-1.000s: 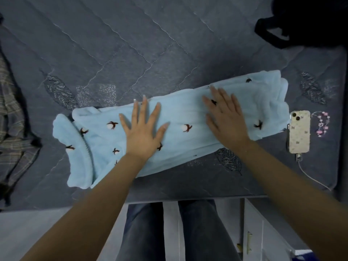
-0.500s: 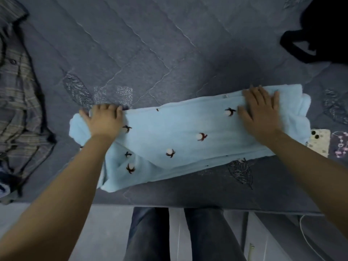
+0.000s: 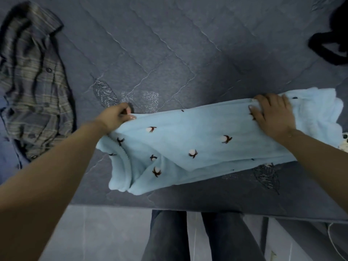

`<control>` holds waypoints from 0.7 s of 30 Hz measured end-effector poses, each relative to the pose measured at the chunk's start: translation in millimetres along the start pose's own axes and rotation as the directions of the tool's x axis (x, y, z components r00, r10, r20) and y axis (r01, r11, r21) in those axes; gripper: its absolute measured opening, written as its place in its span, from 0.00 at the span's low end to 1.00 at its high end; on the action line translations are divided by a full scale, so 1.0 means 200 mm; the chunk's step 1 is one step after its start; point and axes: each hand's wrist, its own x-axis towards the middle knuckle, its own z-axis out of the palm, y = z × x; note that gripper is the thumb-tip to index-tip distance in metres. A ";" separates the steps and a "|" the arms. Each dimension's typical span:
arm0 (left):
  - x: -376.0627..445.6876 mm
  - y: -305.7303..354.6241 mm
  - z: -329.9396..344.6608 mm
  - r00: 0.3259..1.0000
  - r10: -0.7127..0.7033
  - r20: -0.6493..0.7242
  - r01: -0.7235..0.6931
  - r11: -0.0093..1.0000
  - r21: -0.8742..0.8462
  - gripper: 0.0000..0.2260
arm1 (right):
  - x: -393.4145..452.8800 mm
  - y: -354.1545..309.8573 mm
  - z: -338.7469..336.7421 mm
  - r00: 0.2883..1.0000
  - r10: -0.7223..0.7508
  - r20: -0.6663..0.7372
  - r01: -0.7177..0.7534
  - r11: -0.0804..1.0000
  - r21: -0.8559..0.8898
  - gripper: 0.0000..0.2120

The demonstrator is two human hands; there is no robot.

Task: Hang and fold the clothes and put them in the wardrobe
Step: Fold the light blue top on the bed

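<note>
Lifted since a moment ago, the fleece pyjama garment's [image 3: 197, 140] left end rises pinched in the left hand [image 3: 114, 117] over the bed [image 3: 169, 44], right hand [image 3: 273, 113] pressing flat, unclenched; folding rightward seems next.

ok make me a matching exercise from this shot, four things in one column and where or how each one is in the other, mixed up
Things:
1. left hand
2. right hand
3. plaid shirt
4. black bag

States or places:
A. crumpled at the far left of the bed
B. pinching the left end of the light blue garment
C. top right corner of the view
D. pressed flat on the garment's right part

Pairs: 1-B, 2-D, 3-A, 4-C
</note>
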 end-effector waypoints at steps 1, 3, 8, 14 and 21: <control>0.02 0.04 0.01 1.000 -0.030 -0.006 0.031 0.998 0.050 0.07 | 0.00 0.00 -0.01 1.000 0.009 0.017 -0.009 1.000 0.013 0.34; 0.03 0.15 0.04 0.995 -0.058 -0.081 0.077 0.966 0.246 0.10 | -0.01 0.01 -0.04 1.000 0.014 0.024 -0.014 1.000 0.026 0.32; -0.06 0.63 0.28 0.862 0.354 -0.364 -0.285 0.931 0.230 0.19 | -0.14 0.04 -0.11 0.981 -0.156 -0.117 0.157 0.988 -0.003 0.27; -0.05 1.04 0.94 0.797 0.594 -0.109 -0.532 0.775 0.341 0.22 | -0.17 0.30 -0.05 0.993 -0.070 0.097 0.076 0.995 -0.061 0.33; 0.02 1.11 0.99 0.887 0.457 -0.074 -0.409 0.848 0.336 0.26 | -0.20 0.39 -0.07 0.977 0.024 -0.210 0.034 0.963 0.268 0.24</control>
